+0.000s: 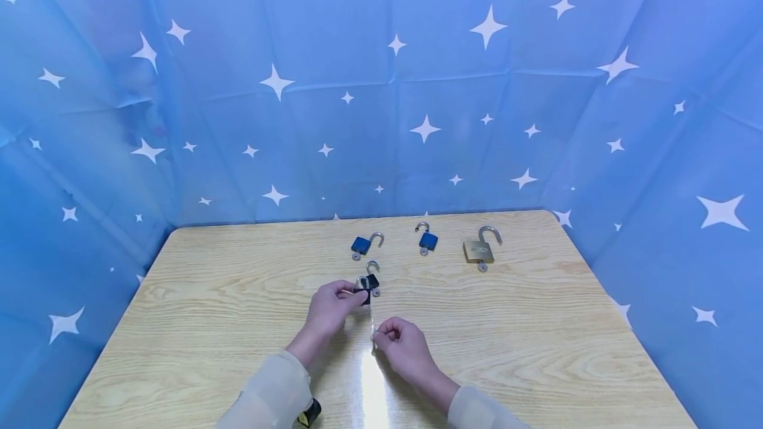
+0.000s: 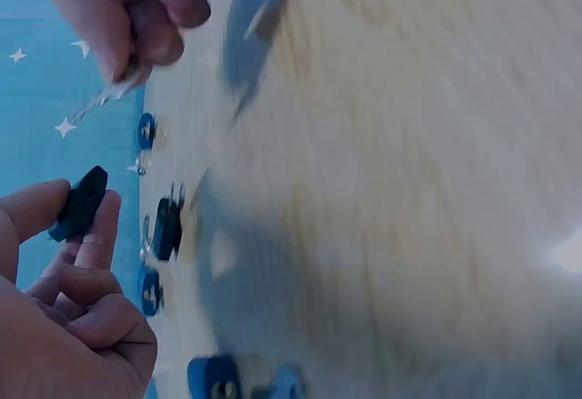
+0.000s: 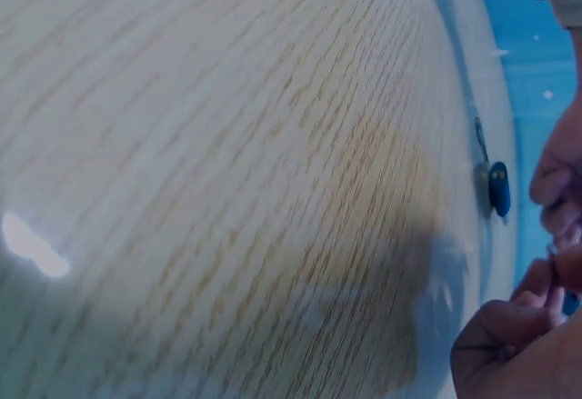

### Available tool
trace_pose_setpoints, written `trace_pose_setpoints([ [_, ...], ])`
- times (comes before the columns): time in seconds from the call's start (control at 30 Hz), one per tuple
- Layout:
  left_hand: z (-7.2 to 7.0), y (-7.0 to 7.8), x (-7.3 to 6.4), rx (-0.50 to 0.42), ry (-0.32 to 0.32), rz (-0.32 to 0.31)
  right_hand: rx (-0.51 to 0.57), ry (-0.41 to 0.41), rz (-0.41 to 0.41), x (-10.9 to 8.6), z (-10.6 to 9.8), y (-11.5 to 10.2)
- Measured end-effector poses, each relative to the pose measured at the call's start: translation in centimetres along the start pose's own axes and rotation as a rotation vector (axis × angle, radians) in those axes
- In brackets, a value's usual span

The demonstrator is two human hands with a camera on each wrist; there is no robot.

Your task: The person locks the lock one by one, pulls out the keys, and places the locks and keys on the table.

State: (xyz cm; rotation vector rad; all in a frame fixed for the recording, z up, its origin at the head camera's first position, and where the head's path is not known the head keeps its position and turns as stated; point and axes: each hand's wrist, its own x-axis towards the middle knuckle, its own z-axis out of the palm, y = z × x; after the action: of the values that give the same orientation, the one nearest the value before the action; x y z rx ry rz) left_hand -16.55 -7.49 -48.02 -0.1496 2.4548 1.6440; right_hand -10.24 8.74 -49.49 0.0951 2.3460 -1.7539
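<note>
In the head view my left hand pinches a small black padlock between thumb and fingers, its shackle upward. My right hand is lower and to the right, pinching a thin silvery key that points towards the padlock but stays apart from it. The left wrist view has the held padlock edge-on, with the key above it in the right hand's fingertips. Just behind the held padlock, another black padlock lies on the table, shackle open, a key in its base.
Farther back on the wooden table lie a blue padlock, a second blue padlock and a larger brass padlock, all with open shackles and keys. A dark object shows beside the left sleeve. A blue star-patterned curtain stands behind.
</note>
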Motion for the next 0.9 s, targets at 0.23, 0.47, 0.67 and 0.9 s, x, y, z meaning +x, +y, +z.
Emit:
trace_pose_setpoints([
  [0.23, -1.6, 0.2, 0.0, 0.138, 0.018, 0.026, -0.021, -0.042, 0.003, -0.1, -0.1, -0.3],
  [0.47, -2.1, 0.1, -0.1, 0.302, 0.046, 0.01, -0.056, -0.043, -0.004, 0.0, -0.1, -0.3],
  [0.67, -1.8, -0.3, -0.1, 0.455, 0.046, 0.035, -0.06, -0.063, 0.012, 0.0, -0.1, -0.1],
  [0.9, -1.1, -0.5, 0.1, 0.537, 0.054, 0.023, -0.057, -0.072, 0.003, 0.1, 0.0, -0.1],
])
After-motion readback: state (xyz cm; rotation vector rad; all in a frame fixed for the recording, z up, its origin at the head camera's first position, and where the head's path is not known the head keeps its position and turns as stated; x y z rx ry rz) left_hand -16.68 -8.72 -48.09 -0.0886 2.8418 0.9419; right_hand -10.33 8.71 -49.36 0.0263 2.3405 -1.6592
